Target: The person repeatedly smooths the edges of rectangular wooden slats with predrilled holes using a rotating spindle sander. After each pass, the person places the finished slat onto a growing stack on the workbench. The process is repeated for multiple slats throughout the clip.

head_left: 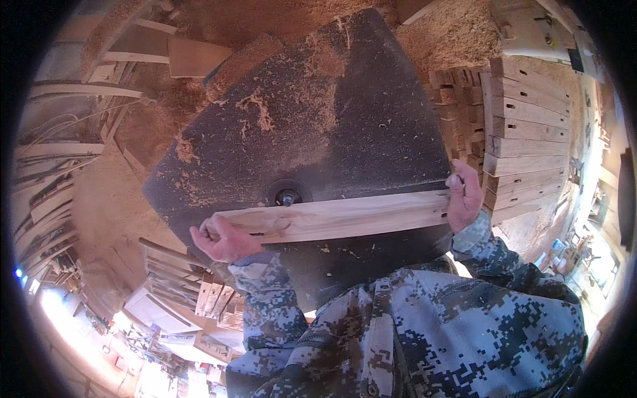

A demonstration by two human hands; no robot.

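Note:
A pale wooden board [352, 216] lies across the dark machine table [371, 126], its far edge close to the spindle cutter [288, 198]. My left hand [225, 239] is closed round the board's left end, fingers curled over it. At the other end my right hand [466, 196] grips the board, thumb and fingers bent about its tip. Dark slots show near both board ends. The spindle stands up from a round recess in the table, and the board's far edge passes just in front of it. Whether they touch I cannot tell.
Sawdust and shavings lie on the table and heap up beyond it. A stack of slotted wooden pieces [527, 132] stands to the right. More cut pieces [215, 298] are stacked at the lower left, and curved boards [50, 205] lean along the far left.

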